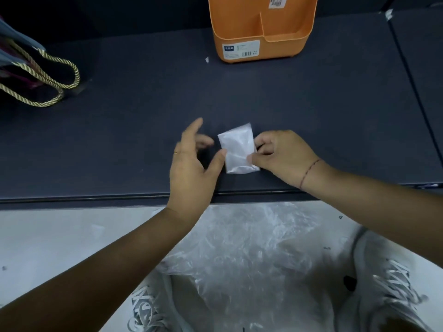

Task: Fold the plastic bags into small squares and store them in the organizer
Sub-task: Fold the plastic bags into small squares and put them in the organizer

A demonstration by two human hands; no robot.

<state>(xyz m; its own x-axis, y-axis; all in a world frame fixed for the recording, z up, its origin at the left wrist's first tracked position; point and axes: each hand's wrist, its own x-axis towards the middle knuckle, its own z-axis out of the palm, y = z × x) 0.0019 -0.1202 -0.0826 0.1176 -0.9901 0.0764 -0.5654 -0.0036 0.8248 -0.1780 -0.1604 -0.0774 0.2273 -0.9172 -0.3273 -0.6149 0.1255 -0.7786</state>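
Shoes [395, 286]: pr, white, laced; btm of view, one each side, on pale floor [48, 236].
Loose plastic bags [239, 248]: clear, crumpled heap btwn the shoes, below the near table edge; qty cannot be told.
Table [119, 140]: dark matte top, spans the mid section of the view; seam at far R.
Folded bag [238, 149]: whitish clear plastic, folded to a small rectangle. Lies flat on table, centre, near the front edge, well apart from organizer.
Left hand [191, 164]: fingers spread and loose, raised off the table, gripping nothing; thumb tip touches folded bag's L edge. Ring [176, 152] on one finger.
Right hand [282, 154]: fingers curled, thumb on top; pinches folded bag at its R edge, near the lower corner. Thin thread band [309, 172] at wrist.
Organizer [239, 27]: orange plastic bin, upright, far side of table, beyond folded bag. Inner divider wall; barcode label [241, 50] on front.
Scrap [206, 59]: tiny white bit on table, just L of organizer base.
Tote [16, 37]: grey-blue, far L, partly out of view; gold twisted-rope handles [76, 76] looped on table.
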